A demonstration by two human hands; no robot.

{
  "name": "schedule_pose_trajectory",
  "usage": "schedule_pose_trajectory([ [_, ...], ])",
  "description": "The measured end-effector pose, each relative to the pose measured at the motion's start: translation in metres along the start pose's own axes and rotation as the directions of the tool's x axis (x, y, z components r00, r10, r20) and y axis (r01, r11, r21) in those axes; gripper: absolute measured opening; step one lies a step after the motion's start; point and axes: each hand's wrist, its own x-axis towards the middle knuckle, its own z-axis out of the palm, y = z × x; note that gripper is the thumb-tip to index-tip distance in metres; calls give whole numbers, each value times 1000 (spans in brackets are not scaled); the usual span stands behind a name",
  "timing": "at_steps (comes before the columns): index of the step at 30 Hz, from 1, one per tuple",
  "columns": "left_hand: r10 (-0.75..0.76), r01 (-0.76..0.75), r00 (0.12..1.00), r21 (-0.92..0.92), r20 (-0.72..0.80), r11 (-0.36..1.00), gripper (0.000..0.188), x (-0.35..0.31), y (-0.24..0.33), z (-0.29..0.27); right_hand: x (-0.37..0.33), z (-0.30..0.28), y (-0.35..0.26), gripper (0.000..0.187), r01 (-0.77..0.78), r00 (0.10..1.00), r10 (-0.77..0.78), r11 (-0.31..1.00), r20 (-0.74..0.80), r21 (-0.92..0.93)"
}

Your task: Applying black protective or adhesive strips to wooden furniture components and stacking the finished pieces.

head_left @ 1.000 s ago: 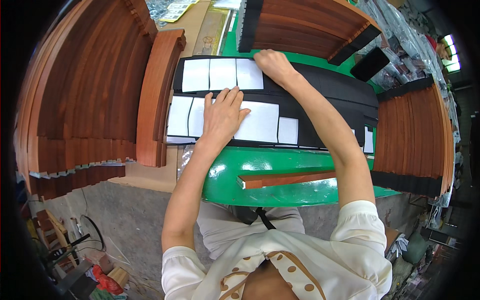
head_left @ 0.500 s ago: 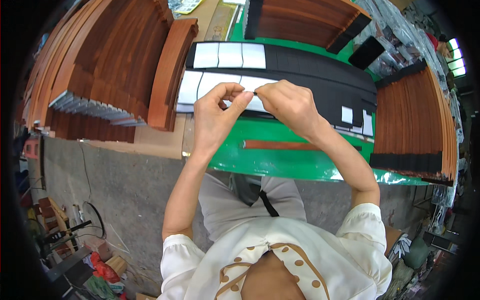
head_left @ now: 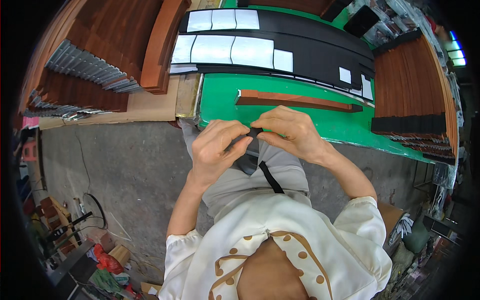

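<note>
Between my fingertips, just off the table's front edge, is a small dark piece [head_left: 255,133]. My left hand [head_left: 216,148] pinches its left side with thumb and fingers. The right side is gripped by my right hand [head_left: 295,132], fingers curled over the thumb. Its exact kind is largely hidden by the fingers. Beyond my hands lies a single reddish-brown wooden bar [head_left: 295,99] with a dark right end. Farther back are black sheets [head_left: 325,57] scored into strips, with white rectangles [head_left: 215,49] on their left part and a few smaller ones at the right.
Stacks of brown wooden pieces stand at the left [head_left: 100,40] and at the right [head_left: 410,85] of the green tabletop [head_left: 220,95]. A black phone-like slab [head_left: 361,21] rests at the back right, beside plastic-wrapped goods. Concrete floor [head_left: 125,160] lies below.
Both hands have drawn back toward my body, from over the sheets to the table's front edge. The dark piece between them shows larger now. More white area on the sheets is uncovered.
</note>
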Motion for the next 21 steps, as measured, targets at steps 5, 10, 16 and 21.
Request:
schedule_pose_trajectory([
  [5, -127, 125, 991, -45, -44, 991, 37, 7, -17, -1, 1, 8, 13, 21, -14, 991, 1, 995, -136, -95],
  [10, -273, 271, 962, -66, -15, 960, 42, 27, -65, 19, 19, 26, 46, 21, -201, 923, 170, 978, -345, -57],
  [16, -299, 299, 954, -113, 22, 947, 32, 30, -73, 29, 25, 32, 52, 21, -215, 916, 139, 962, -376, -169],
  [21, -309, 309, 951, -117, 15, 944, 26, 30, -76, 30, 26, 33, 55, 21, -208, 926, 126, 957, -356, -202],
])
